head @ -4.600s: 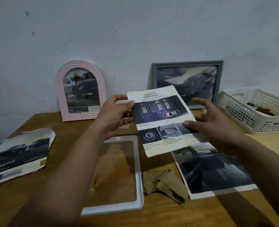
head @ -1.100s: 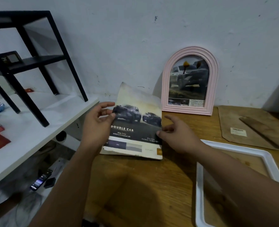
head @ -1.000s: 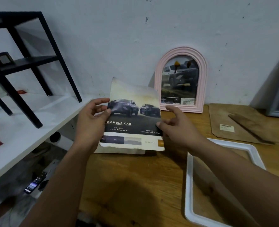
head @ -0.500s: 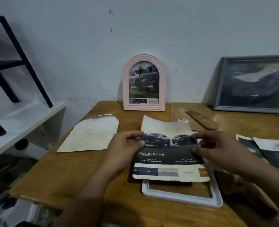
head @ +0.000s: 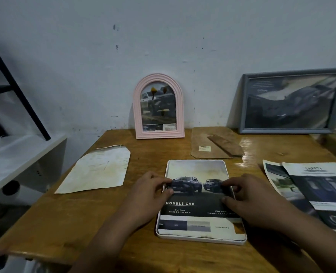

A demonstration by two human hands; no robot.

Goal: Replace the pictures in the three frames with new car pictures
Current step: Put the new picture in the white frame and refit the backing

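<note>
1. On the wooden table, a white frame lies flat in front of the person, and the "DOUBLE CAB" car picture lies inside it, filling nearly the whole opening.
2. Left hand sits at the picture's left edge, its fingers curled and its thumb and fingertips pinching that edge.
3. Right hand mirrors it at the right edge, fingers bent, thumb and fingertips on the paper's margin.
4. Against the wall stand a pink arched frame and, further right, a grey frame, each showing a car picture.
5. Between those two, a brown backing board lies flat on the table.
6. Left of the white frame lies a stained blank sheet.
7. To the right lie a "SAFETY" sheet and another car print, overlapping.
</note>
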